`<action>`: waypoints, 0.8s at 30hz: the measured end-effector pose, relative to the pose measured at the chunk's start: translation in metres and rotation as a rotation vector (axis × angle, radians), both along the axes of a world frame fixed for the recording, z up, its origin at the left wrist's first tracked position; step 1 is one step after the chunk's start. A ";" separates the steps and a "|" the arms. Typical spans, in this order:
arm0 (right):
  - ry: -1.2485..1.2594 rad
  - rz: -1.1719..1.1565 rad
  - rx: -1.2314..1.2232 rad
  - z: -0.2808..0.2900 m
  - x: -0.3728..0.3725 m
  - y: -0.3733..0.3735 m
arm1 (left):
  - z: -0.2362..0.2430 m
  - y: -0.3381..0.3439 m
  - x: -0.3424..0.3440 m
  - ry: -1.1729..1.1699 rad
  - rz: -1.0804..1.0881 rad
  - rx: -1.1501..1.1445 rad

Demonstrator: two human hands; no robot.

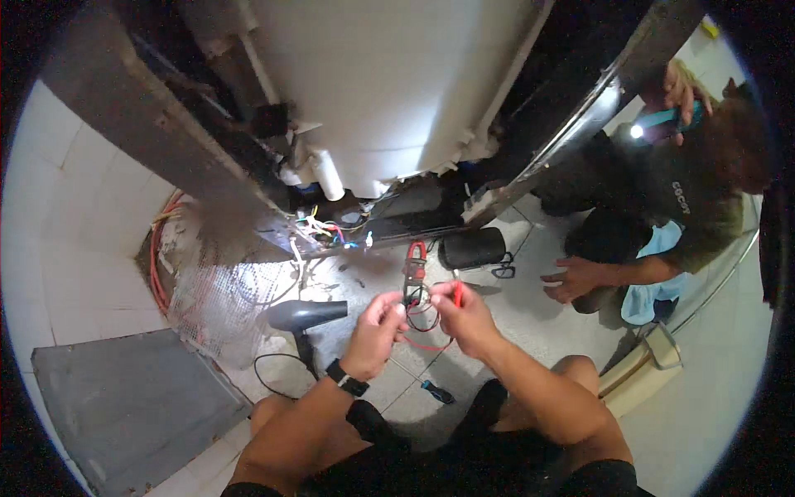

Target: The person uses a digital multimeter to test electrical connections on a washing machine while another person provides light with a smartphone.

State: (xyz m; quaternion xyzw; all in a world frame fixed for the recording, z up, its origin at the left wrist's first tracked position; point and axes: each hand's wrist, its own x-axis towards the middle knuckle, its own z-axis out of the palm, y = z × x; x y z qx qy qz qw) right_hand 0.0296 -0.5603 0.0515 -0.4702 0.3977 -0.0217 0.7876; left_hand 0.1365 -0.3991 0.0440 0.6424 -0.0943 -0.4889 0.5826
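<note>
In front of me, a red and dark clamp meter (416,267) lies on the tiled floor with its jaw toward the machine. Red and black test leads (426,330) loop below it. My left hand (374,335) is closed, thumb and fingers pinching a black test lead near the meter's lower end. My right hand (472,325) grips a red test probe (458,293) that points up. Both hands are close together, just short of the meter. Beyond them, loose coloured wires (319,228) hang out at the lower edge of an opened appliance (364,91).
A hair dryer (305,314) and a screwdriver (436,391) lie near my hands, with a black pouch (472,248) beyond. At right, a crouching co-worker (704,190) holds a lit flashlight (662,126). A grey panel (137,406) and wire mesh (219,306) lie left.
</note>
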 end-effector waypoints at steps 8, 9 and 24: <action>0.030 -0.225 0.042 -0.029 -0.018 -0.003 | -0.010 -0.042 -0.017 0.099 0.087 -0.138; -0.007 -0.199 0.025 -0.030 -0.018 -0.011 | -0.011 -0.046 -0.016 0.017 0.066 -0.123; -0.022 -0.087 -0.067 -0.031 -0.019 -0.009 | -0.024 -0.048 -0.023 0.142 0.037 -0.079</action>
